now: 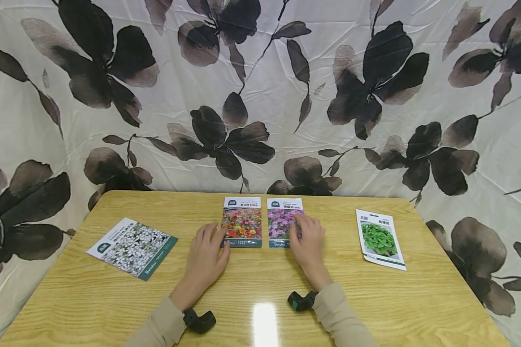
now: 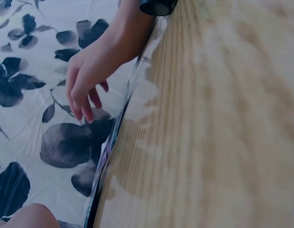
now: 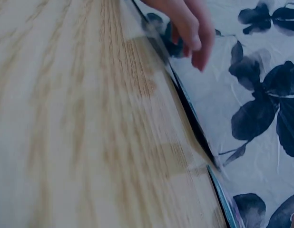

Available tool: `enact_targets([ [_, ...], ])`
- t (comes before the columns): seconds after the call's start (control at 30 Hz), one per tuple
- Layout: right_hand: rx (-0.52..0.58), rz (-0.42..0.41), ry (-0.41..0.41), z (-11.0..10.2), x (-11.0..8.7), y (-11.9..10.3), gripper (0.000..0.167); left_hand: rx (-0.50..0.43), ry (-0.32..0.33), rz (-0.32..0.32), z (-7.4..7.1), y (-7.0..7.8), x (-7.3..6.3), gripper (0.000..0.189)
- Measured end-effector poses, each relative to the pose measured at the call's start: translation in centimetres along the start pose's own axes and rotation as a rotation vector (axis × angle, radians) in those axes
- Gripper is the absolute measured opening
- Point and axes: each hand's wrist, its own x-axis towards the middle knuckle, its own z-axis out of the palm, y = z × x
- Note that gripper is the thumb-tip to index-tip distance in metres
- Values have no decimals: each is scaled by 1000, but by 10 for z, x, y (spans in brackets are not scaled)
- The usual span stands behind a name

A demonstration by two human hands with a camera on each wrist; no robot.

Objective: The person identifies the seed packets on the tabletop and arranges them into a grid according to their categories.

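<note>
My left hand (image 1: 206, 256) lies at the left edge of a seed packet with mixed red and orange flowers (image 1: 243, 224). Its fingertips reach that edge; whether they press on it I cannot tell. My right hand (image 1: 309, 245) rests over the right side of a seed packet with purple flowers (image 1: 280, 224), covering its lower right corner. Both hands have loosely bent fingers and grip nothing visible. In the left wrist view the right hand (image 2: 92, 71) hovers in profile, fingers drooping. The two packets lie side by side with a narrow gap.
A white-flower seed packet (image 1: 134, 248) lies slanted at the left of the wooden table (image 1: 243, 289). A green-leaf seed packet (image 1: 379, 239) lies at the right, slightly tilted. Behind the table's far edge hangs a floral cloth (image 1: 286, 96).
</note>
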Motion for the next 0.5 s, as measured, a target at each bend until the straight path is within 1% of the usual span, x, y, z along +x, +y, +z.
enact_targets([
  [0.17, 3, -4, -5, -10, -1, 10, 22, 14, 44, 7, -9, -13, -8, 32],
  [0.3, -31, -19, 8, -18, -3, 19, 22, 32, 81, 6, -16, -24, -14, 30],
  [0.5, -61, -43, 21, -38, -7, 32, 21, 53, 130, 9, -30, -40, -24, 29],
])
